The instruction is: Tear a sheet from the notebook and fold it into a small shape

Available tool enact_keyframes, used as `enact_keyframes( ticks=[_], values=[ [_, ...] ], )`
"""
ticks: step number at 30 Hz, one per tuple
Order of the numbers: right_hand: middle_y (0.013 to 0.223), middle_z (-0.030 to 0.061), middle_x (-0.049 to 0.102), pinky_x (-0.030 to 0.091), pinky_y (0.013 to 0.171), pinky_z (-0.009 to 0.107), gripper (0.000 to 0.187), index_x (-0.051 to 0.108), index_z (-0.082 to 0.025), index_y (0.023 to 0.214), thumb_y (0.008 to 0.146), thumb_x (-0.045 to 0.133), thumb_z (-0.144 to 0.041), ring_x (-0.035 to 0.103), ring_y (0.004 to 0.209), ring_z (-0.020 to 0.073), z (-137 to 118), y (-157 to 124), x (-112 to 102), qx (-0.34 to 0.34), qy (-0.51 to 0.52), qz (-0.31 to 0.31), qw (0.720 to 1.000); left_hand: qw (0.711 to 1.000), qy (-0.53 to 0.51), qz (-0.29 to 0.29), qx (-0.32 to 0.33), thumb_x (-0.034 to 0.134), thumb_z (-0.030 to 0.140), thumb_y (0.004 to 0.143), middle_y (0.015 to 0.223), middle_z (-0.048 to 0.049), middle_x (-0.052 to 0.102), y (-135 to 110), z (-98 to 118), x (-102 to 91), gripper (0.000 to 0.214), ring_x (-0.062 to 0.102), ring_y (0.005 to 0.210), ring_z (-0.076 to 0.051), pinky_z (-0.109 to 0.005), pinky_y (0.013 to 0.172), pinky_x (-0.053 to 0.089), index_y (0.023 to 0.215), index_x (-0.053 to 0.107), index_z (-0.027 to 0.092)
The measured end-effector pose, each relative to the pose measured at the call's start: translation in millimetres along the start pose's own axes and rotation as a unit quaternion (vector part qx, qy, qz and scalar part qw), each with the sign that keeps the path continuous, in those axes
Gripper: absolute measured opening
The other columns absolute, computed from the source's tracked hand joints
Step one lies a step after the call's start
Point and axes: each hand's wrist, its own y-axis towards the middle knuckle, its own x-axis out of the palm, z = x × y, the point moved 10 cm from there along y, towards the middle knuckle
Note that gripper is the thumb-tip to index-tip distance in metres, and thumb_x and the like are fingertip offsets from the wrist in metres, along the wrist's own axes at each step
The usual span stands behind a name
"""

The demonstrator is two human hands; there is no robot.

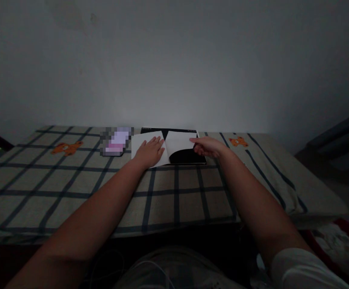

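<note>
Lap (186,267) of the person is right up front, well below the paper, with a thin white cable (145,262) across it. Past that is the bench (189,196) in its checked cloth (72,172), and on it sits the white paper (178,140), opened out with a crease down its middle, partly over a black flat thing (189,156). Left hand (150,152) is palm down on the paper's left half, fingers a bit apart, not gripping anything. Right hand (209,147) is over at the paper's right edge with the fingers curled; honestly can't tell if they're pinching it or just touching. Phone (118,140) with a blurred-out screen is just left of the paper, and a pale wall (174,60) is behind it.
</note>
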Motion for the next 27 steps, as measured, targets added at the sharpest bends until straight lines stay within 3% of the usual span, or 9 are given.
enact_keyframes(
  ticks=[5,10,17,27],
  values=[
    [0.050,-0.0002,0.058,0.037,0.039,0.014,0.032,0.059,-0.014,0.064,0.090,0.064,-0.032,0.050,0.042,0.0052,-1.7,-0.7,4.7,-0.014,-0.020,-0.022,0.999,0.999,0.005,0.048,0.005,0.032,0.039,0.101,0.157,-0.0100,0.037,1.8,0.1,-9.7,0.050,0.031,0.145,-0.026,-0.050,0.116,0.028,0.144,0.046,0.018],
    [0.044,-0.0021,0.051,0.033,0.039,0.016,0.040,0.051,-0.017,0.057,0.092,0.061,-0.031,0.044,0.039,0.0051,-1.4,5.7,-8.4,-0.033,-0.030,0.029,0.999,0.998,0.011,0.062,0.026,0.033,0.037,0.101,0.148,-0.0081,0.050,4.0,3.5,-11.2,0.046,0.044,0.137,-0.022,-0.038,0.115,0.032,0.137,0.054,0.017],
    [0.040,-0.0022,0.049,0.028,0.037,0.017,0.040,0.050,-0.017,0.056,0.094,0.058,-0.029,0.041,0.036,0.0056,-4.7,2.6,-8.9,-0.044,-0.089,0.041,0.994,1.000,0.005,0.013,0.018,0.028,0.038,0.102,0.159,-0.0115,0.031,1.4,6.0,1.2,0.053,0.028,0.147,-0.028,-0.054,0.116,0.028,0.149,0.037,0.017],
    [0.045,-0.0007,0.052,0.033,0.039,0.017,0.041,0.053,-0.016,0.056,0.093,0.060,-0.030,0.044,0.039,0.0048,-10.6,-5.6,-20.4,-0.052,-0.100,0.048,0.992,1.000,0.001,0.011,0.010,0.028,0.036,0.102,0.159,-0.0120,0.031,-0.4,8.8,-1.9,0.052,0.027,0.147,-0.028,-0.058,0.115,0.027,0.148,0.038,0.015]
  ],
)
